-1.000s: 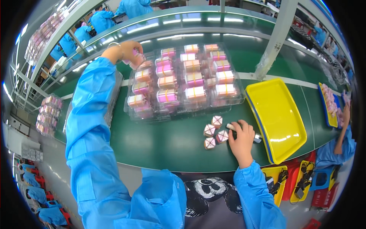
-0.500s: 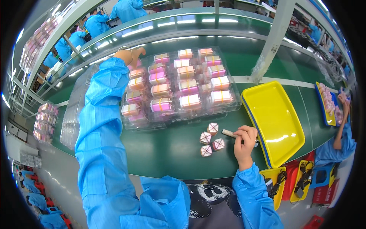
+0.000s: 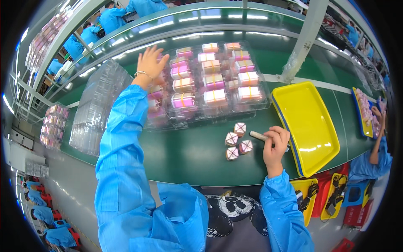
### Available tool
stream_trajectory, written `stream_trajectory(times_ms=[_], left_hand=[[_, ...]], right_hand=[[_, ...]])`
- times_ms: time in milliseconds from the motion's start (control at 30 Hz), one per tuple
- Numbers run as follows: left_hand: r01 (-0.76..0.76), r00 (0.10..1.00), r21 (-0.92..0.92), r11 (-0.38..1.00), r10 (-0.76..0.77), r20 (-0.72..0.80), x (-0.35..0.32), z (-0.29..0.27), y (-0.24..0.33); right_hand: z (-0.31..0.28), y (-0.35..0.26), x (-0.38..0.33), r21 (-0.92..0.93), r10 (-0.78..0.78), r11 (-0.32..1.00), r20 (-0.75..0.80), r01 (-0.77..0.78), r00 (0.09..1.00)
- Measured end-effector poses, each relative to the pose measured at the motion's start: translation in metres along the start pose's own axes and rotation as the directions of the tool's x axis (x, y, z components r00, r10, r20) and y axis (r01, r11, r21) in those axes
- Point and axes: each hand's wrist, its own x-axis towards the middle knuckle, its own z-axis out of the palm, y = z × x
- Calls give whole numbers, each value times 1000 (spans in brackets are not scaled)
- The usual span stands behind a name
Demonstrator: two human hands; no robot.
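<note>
My left hand (image 3: 150,66) reaches to the far left part of a clear plastic tray (image 3: 261,106), its fingers spread. Whether it touches the tray or the pieces beneath, I cannot tell. Rows of pink, white and tan blocks with yellow bands, such as the front block (image 3: 215,97), fill the tray. On the right, my right hand (image 3: 275,150) is closed around a pale marker pen (image 3: 257,135), its end pointing left. Beside the pen stands a small cluster of blocks, including one block (image 3: 231,139), with dark crosses on their white tops.
An empty yellow tray (image 3: 336,145) lies right of my right hand, stacked on a blue one. Stacked clear trays (image 3: 90,122) stand at the left on the green table (image 3: 189,155). A metal post (image 3: 303,46) rises behind. A co-worker's hand (image 3: 376,112) is at far right.
My left hand has gone from curled fingers to spread ones at the tray's far left. The right hand keeps the pen beside the small blocks. The whole view has shifted slightly.
</note>
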Motion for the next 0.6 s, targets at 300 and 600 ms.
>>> stream_trajectory(times_ms=[300,600], left_hand=[[5,971,-10,1000,-2,237,-68,-26,58],[-152,978,21,988,148,147,-40,-45,103]], right_hand=[[2,-35,92,-87,-165,984,-142,153,976],[52,-2,103,157,64,984,151,-88,986]])
